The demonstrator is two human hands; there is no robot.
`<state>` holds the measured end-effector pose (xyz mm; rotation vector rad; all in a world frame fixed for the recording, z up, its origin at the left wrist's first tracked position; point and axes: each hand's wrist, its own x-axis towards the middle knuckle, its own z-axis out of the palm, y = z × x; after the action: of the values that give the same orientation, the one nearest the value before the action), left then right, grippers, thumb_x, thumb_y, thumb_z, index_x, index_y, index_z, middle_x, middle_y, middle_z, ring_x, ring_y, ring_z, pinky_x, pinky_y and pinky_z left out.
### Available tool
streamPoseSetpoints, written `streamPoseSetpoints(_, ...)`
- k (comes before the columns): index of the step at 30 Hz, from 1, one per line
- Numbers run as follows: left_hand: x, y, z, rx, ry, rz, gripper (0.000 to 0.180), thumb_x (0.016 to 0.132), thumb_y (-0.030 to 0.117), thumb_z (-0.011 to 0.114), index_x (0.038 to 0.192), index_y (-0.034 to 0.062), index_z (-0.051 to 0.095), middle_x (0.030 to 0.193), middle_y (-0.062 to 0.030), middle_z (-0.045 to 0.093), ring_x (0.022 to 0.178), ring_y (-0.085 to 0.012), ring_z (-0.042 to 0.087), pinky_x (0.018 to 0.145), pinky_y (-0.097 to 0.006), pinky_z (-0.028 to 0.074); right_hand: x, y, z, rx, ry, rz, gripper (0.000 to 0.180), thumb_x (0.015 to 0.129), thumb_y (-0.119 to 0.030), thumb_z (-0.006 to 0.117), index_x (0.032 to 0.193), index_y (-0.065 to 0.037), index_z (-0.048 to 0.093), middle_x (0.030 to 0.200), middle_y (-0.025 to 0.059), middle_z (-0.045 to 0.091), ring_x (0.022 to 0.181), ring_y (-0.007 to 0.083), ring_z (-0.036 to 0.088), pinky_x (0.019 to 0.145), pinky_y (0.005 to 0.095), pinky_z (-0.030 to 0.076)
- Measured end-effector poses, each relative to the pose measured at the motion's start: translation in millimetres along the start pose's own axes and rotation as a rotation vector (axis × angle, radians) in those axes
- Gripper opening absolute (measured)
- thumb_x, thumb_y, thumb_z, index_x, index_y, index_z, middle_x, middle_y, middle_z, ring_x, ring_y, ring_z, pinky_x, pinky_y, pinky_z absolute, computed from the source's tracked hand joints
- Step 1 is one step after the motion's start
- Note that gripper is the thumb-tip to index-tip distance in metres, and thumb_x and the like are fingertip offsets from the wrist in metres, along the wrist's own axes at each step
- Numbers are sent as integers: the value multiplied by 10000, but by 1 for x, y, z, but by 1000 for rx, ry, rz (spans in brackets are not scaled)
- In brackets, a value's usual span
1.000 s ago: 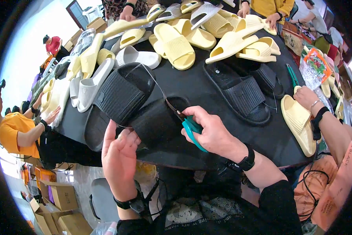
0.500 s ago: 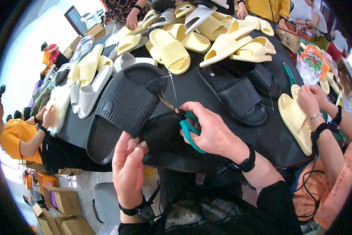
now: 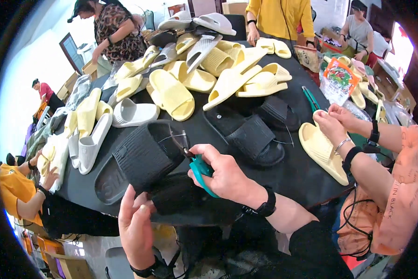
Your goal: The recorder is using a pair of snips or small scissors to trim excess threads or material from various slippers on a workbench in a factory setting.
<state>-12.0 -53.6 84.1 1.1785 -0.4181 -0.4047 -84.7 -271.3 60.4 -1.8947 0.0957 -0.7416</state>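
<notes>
Here black slipper (image 3: 139, 160) left of right grip (image 3: 223, 174) (scissors (image 3: 200, 171)).

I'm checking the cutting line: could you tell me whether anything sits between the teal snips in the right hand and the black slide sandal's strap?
Nothing visible does. The right hand holds the teal snips with the tips at the strap edge of the black slide sandal, which the left hand steadies.

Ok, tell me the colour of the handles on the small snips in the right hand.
Teal, seen in the head view: the small snips sit in the right hand.
</notes>
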Motion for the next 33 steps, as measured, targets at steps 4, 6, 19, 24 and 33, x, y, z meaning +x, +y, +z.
streamPoseSetpoints(4,8,8,3,-83,38,-55,586,825,-8,487,1392,-10,339,984,-82,557,861,-162,523,776,-292,415,3,-1,-2,13,97,0,397,809,-109,673,1139,-21,470,775,169,617,710,254,664,624,329,510)
streamPoseSetpoints(6,12,7,-2,-161,-15,-51,627,816,-4,481,1414,2,295,945,-85,545,853,-172,523,758,-297,413,3,3,0,30,102,4,404,808,-83,669,1154,-13,473,785,149,624,714,203,658,637,308,510)
streamPoseSetpoints(19,46,-19,11,-188,-35,-120,723,885,0,450,1470,74,30,1277,-276,459,1081,-336,559,912,-408,460,2,19,8,243,85,152,405,826,-66,650,1178,-11,458,752,9,573,618,40,508,534,195,421)
streamPoseSetpoints(24,40,-28,-6,89,-15,34,619,885,1,492,1428,23,194,1277,-210,480,1081,-238,556,922,-336,442,2,16,10,251,44,197,400,839,-65,608,1204,-44,445,778,23,593,550,39,498,459,178,406)
streamPoseSetpoints(33,43,-50,-54,1263,206,543,450,792,47,596,1218,-37,479,1267,-242,461,1177,-379,431,1008,-431,321,2,11,14,369,-37,409,368,825,-66,605,1167,-44,471,752,35,588,509,46,508,416,181,405)
